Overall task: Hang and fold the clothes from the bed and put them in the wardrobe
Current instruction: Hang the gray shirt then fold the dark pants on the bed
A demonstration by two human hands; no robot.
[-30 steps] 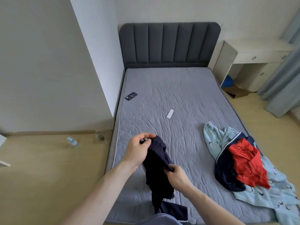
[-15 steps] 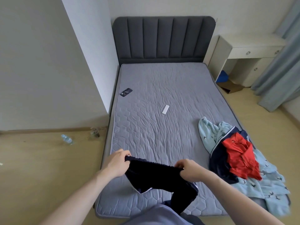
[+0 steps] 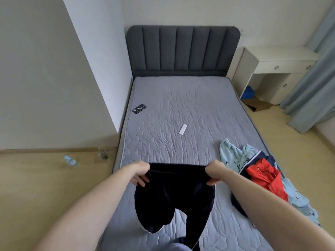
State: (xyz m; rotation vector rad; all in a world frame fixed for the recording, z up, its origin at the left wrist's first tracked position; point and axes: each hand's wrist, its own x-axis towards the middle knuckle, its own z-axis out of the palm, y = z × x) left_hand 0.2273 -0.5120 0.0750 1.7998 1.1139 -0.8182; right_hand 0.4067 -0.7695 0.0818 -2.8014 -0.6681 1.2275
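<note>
Left hand (image 3: 139, 173) and right hand (image 3: 215, 173) gripping waistband of dark trousers (image 3: 174, 196), stretched above bed (image 3: 181, 109); clothes pile (image 3: 261, 180) at right edge.

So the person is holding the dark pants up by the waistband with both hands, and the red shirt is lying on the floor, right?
Not quite. Both the left hand and right hand hold the dark pants by the waistband, but the head view shows the red shirt lying on the bed, on the clothes pile.

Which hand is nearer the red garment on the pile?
Right. The right hand grips the dark trousers just left of the red garment; the left hand holds the waistband's far end.
</note>
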